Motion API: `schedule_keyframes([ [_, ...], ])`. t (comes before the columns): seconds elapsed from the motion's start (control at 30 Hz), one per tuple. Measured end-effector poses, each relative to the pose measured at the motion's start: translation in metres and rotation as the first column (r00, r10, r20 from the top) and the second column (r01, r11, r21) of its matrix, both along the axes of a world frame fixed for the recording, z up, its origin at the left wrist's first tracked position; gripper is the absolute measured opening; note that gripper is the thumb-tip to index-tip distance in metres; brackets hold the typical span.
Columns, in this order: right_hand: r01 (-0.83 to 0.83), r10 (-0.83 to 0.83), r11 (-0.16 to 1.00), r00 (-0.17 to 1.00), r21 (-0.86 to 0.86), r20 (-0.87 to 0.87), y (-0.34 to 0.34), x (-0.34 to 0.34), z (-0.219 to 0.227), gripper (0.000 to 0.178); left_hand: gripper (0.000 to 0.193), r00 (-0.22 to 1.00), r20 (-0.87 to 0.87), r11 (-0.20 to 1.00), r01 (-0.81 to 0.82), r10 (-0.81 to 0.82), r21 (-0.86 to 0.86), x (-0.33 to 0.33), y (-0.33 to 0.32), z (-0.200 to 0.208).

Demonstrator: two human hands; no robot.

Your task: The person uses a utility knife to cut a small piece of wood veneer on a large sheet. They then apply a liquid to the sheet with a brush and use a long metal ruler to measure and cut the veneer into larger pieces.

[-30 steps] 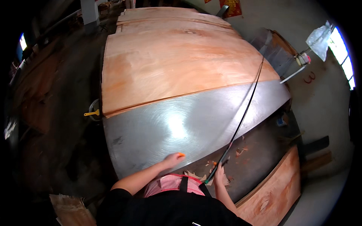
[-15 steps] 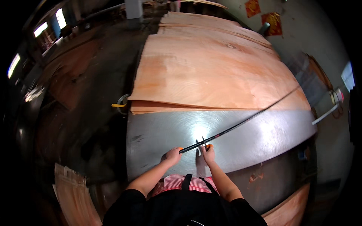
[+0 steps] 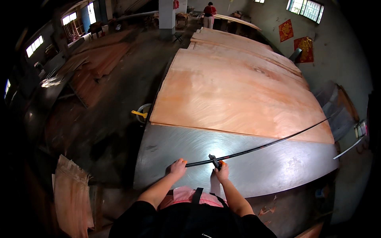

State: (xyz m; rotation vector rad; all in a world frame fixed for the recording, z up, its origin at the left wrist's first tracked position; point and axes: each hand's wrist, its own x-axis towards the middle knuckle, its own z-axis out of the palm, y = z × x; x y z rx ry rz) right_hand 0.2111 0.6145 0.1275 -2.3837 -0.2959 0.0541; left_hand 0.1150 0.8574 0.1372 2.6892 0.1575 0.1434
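Note:
My left hand, with orange covering on its fingertips, is closed round the near end of a long, thin black rod. From there the rod slants up to the right across a shiny metal tabletop, bowing slightly, and its far end passes over the wood sheets. My right hand, also orange at the fingertips, is closed on a small dark hand tool. That tool crosses the rod a little way from my left hand; its exact kind cannot be made out.
Large thin wood sheets are stacked on the table's far part. A yellow-handled scraper lies by a round container at the left edge. More veneer stands at lower left. A person in red is far behind.
My view has tilted up and left, bringing the person and windows in. The dark tool is turned differently over the rod, and the rod now lies flatter and more bowed. Both hands keep their holds.

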Motion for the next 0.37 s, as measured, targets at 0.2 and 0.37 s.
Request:
schedule_keyframes([
  [0.2,-0.159,0.158,0.987,0.959,-0.015,0.237,-0.087,-0.020,0.035,0.048,0.037,0.994,0.080,0.985,-0.055,0.068,-0.161,-0.058,0.026,0.042],
  [0.37,-0.062,-0.143,0.844,0.931,-0.532,-0.336,-0.281,-0.127,-0.019,0.031,0.023,0.970,-0.215,0.940,-0.173,0.112,-0.294,-0.183,0.043,0.056],
])
